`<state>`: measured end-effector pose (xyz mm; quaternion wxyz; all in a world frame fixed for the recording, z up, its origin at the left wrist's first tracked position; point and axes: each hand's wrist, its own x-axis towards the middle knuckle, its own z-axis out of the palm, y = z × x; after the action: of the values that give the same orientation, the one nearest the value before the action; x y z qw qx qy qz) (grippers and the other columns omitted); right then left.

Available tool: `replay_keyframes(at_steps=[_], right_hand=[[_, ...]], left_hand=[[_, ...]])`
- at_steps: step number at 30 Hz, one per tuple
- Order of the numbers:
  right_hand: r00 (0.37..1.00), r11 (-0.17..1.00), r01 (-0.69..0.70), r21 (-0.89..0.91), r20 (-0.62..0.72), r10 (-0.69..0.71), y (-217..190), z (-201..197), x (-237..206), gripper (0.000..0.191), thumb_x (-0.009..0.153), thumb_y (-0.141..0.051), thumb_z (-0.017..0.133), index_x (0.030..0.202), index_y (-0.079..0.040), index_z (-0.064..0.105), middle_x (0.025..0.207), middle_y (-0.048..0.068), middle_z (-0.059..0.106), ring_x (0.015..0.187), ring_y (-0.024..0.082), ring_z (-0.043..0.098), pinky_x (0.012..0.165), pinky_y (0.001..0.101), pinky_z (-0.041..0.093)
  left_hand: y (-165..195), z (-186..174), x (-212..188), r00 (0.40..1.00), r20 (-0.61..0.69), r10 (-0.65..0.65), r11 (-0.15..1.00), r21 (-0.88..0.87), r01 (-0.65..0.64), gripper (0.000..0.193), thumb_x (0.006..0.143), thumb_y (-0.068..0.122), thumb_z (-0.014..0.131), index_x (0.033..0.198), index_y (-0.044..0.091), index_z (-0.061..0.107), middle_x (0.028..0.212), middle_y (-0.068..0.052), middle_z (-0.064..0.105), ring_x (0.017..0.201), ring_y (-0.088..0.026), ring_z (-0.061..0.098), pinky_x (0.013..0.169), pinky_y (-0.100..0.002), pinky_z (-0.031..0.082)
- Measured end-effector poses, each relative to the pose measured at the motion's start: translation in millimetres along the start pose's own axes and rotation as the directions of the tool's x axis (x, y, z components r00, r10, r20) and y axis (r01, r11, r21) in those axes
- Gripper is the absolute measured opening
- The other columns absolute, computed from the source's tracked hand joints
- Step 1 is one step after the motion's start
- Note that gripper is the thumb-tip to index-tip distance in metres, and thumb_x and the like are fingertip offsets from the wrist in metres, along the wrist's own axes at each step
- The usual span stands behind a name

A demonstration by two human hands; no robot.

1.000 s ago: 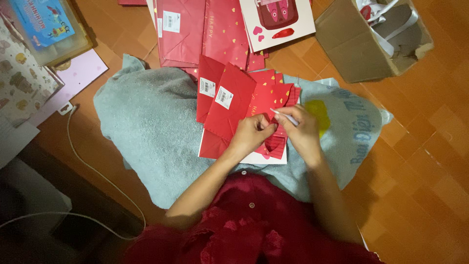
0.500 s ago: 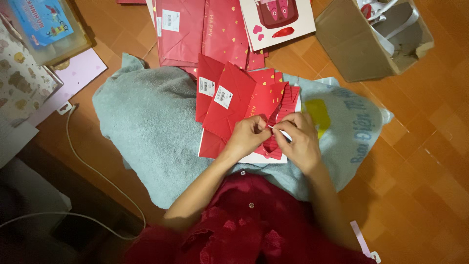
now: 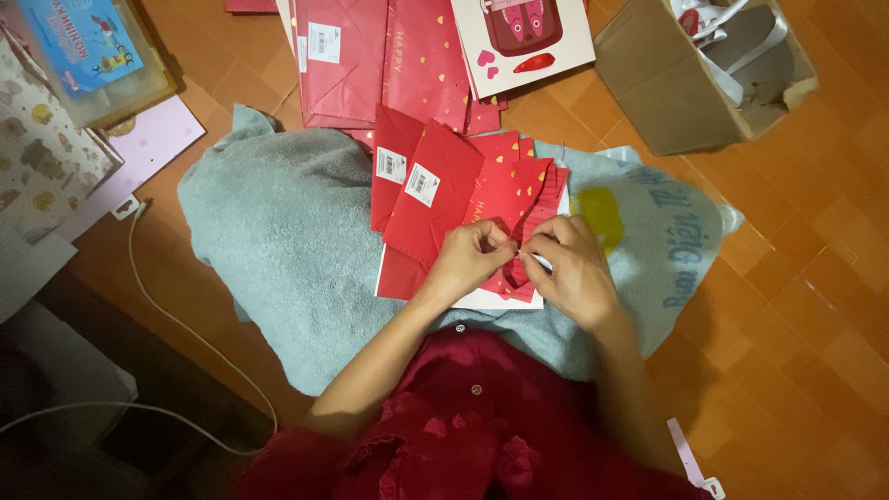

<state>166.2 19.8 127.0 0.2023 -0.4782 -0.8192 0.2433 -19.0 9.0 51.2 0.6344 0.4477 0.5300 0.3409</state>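
Two hands meet over a pleated red paper piece with gold hearts (image 3: 530, 243), which lies on a stack of folded red paper bags (image 3: 435, 199) spread on a grey-blue towel (image 3: 278, 241) on the orange tile floor (image 3: 796, 306). Left hand (image 3: 472, 259) pinches the pleats' edge, fingers closed on it. Right hand (image 3: 576, 270) is pinched shut right beside it, on the same pleats. Open brown cardboard box (image 3: 667, 88) sits well apart at upper right. White cable (image 3: 176, 324) runs at left.
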Motion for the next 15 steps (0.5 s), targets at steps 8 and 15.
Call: replay_keyframes(at_steps=[8, 15], right_hand=[[0.996, 0.997, -0.070, 0.012, -0.055, 0.071, 1.9, 8.1, -4.9, 0.010, 0.085, -0.009, 0.075, 0.093, -0.004, 0.071, 0.100, 0.009, 0.063, 0.099, 0.032, 0.058, 0.086, 0.0428, 0.048], [0.993, 0.998, -0.052, 0.037, -0.103, 0.056, 2.7, 10.8, -5.0, 0.011, 0.085, -0.008, 0.077, 0.095, -0.005, 0.072, 0.097, 0.008, 0.064, 0.096, 0.031, 0.059, 0.084, 0.0415, 0.048]], left_hand=[[1.5, -1.6, 4.2, 0.989, 0.080, -0.126, 0.985, -0.108, 0.134, 0.021, 0.096, 0.022, 0.071, 0.097, 0.002, 0.072, 0.077, -0.001, 0.070, 0.068, -0.007, 0.065, 0.061, -0.023, 0.053], [-21.0, -2.6, 6.9, 0.991, 0.130, -0.032, 0.985, -0.164, 0.053, 0.011, 0.097, 0.005, 0.071, 0.106, -0.002, 0.073, 0.090, -0.005, 0.071, 0.079, -0.008, 0.061, 0.069, -0.024, 0.052]])
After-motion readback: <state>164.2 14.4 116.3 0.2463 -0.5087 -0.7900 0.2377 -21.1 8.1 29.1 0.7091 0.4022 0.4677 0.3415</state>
